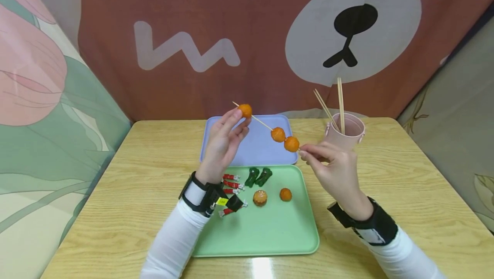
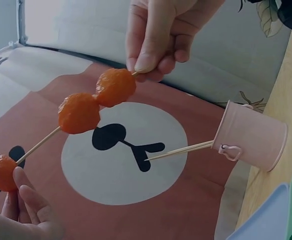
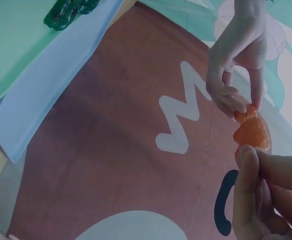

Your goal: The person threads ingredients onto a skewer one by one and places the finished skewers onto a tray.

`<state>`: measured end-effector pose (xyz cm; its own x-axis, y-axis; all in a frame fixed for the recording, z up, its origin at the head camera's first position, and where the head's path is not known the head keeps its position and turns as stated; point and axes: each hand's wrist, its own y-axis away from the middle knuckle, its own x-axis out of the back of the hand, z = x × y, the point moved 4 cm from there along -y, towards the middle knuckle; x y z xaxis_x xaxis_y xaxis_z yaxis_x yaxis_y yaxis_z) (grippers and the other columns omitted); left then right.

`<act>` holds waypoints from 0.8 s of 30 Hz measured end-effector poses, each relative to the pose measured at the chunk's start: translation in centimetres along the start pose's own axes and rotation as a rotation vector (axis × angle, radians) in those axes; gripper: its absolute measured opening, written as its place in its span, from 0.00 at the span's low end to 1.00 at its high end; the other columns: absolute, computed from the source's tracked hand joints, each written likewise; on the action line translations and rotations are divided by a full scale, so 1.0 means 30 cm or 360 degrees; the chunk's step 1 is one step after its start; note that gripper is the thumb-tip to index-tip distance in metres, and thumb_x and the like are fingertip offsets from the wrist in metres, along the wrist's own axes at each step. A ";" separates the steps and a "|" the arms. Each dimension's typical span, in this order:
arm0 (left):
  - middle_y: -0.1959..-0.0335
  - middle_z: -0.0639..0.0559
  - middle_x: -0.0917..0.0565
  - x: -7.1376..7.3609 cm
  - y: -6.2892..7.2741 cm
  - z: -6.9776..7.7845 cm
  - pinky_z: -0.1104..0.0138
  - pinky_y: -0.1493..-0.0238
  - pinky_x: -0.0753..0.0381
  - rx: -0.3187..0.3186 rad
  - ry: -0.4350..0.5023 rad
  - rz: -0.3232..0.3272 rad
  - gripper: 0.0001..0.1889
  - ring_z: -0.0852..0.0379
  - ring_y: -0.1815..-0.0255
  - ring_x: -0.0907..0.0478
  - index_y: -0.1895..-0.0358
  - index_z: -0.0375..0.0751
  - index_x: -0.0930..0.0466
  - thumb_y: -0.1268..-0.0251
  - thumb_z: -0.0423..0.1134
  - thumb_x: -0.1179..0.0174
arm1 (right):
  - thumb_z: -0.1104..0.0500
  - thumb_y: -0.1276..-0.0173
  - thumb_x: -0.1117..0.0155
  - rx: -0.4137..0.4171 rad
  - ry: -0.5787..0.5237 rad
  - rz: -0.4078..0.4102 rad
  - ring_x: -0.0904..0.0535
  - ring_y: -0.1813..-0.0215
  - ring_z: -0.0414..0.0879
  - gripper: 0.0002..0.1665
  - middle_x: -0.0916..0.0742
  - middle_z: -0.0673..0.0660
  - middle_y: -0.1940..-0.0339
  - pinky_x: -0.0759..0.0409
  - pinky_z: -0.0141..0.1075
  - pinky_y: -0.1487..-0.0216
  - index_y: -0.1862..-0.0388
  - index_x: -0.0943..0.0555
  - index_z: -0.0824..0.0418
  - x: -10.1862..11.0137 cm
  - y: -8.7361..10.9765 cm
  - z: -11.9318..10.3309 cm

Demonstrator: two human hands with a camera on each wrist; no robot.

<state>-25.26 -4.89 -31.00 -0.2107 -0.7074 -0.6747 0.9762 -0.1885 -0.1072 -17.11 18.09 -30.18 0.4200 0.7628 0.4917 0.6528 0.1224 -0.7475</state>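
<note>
Above the blue tray [image 1: 254, 154], toward the far side of the wooden surface [image 1: 154, 163], I see a thin skewer [image 1: 261, 122] slanting down to the right; the left hand's [image 1: 223, 142] fingers pinch an orange ball [image 1: 245, 110] near its left end; the right hand's [image 1: 338, 169] fingers pinch its right end, just beside two more orange balls [image 1: 278, 134]; nearer, a green tray [image 1: 266, 238] carries red [image 1: 233, 185], green [image 1: 252, 177] and round brown pieces [image 1: 260, 198]; far right, sticks [image 1: 341, 105] lean in a pink bucket [image 1: 347, 142].
</note>
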 end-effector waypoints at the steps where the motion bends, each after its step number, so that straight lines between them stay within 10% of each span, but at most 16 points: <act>1: 0.55 0.50 0.22 -0.001 0.000 -0.003 0.69 0.52 0.26 0.0000 -0.0013 0.0010 0.07 0.54 0.56 0.23 0.56 0.41 0.22 0.32 0.37 0.45 | 0.67 0.51 0.24 0.0004 0.0002 0.0001 0.17 0.74 0.37 0.08 0.12 0.53 0.75 0.24 0.17 0.66 0.69 0.12 0.64 -0.001 0.000 0.000; 24: 0.62 0.53 0.15 -0.032 0.012 -0.073 0.70 0.57 0.23 0.0050 -0.0091 0.0019 0.08 0.58 0.61 0.18 0.55 0.40 0.21 0.34 0.33 0.45 | 0.67 0.53 0.23 0.0032 0.0039 0.0000 0.17 0.75 0.41 0.09 0.12 0.53 0.75 0.24 0.17 0.65 0.69 0.12 0.65 -0.001 0.005 -0.007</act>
<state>-24.58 -2.78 -32.01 -0.2024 -0.7471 -0.6331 0.9768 -0.2004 -0.0757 -16.90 17.95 -30.20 0.4356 0.7470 0.5022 0.6402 0.1351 -0.7563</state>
